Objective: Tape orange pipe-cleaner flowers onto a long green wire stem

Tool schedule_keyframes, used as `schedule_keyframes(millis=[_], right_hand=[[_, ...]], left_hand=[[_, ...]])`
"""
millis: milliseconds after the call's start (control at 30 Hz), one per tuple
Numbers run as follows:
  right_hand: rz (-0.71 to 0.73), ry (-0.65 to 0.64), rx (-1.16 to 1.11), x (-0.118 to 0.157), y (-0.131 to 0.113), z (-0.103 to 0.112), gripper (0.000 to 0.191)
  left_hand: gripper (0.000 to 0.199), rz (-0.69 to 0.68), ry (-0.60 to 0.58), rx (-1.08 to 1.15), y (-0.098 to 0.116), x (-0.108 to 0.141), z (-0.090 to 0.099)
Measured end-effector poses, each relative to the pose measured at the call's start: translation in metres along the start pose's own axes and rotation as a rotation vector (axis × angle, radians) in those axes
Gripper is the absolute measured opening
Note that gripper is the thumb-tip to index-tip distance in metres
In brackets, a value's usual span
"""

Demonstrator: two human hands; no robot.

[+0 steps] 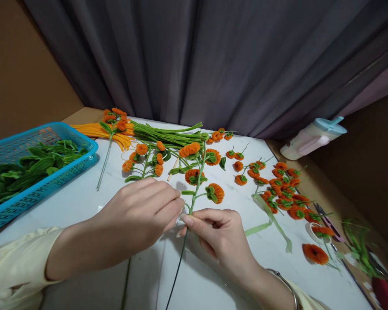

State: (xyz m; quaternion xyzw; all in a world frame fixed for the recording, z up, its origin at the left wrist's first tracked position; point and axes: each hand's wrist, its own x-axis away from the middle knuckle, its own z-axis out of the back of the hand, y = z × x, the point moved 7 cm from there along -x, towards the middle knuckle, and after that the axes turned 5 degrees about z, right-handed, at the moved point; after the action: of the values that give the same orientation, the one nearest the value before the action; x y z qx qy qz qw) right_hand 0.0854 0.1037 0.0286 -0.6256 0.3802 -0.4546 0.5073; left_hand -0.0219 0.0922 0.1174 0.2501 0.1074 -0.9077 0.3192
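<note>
My right hand (224, 241) pinches the stem of a fuzzy chenille branch (198, 183) between thumb and forefinger. Orange, ribbed, pumpkin-shaped fruits with green caps hang along this branch, and one of them (215, 193) sticks out to the right. Below the pinch, a thin dark wire (180, 258) runs down towards me. My left hand (142, 219) is closed right beside the stem, its fingertips hidden behind its knuckles. A short green stalk reaches from the branch towards those fingers; what they grip cannot be made out.
A blue basket (56, 181) of green leaves stands left. Orange and green chenille stems (168, 135) lie at the back near finished branches (144, 161). Many loose orange fruits (283, 189), a green ribbon strip (265, 215) and scissors (330, 224) lie right. A lidded cup (310, 137) stands back right.
</note>
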Motion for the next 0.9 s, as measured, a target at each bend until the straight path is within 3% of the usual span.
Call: schedule_keyframes(millis=[567, 900], right_hand=[[-0.014, -0.009, -0.023, 0.0012, 0.0018, -0.0024, 0.029], [-0.011, -0.051, 0.076, 0.0010, -0.0028, -0.0028, 0.031]], left_hand=[[0.023, -0.007, -0.011, -0.017, 0.0053, 0.0037, -0.0055], [0.019, -0.002, 0.009, -0.005, 0.0043, 0.0052, -0.0060]])
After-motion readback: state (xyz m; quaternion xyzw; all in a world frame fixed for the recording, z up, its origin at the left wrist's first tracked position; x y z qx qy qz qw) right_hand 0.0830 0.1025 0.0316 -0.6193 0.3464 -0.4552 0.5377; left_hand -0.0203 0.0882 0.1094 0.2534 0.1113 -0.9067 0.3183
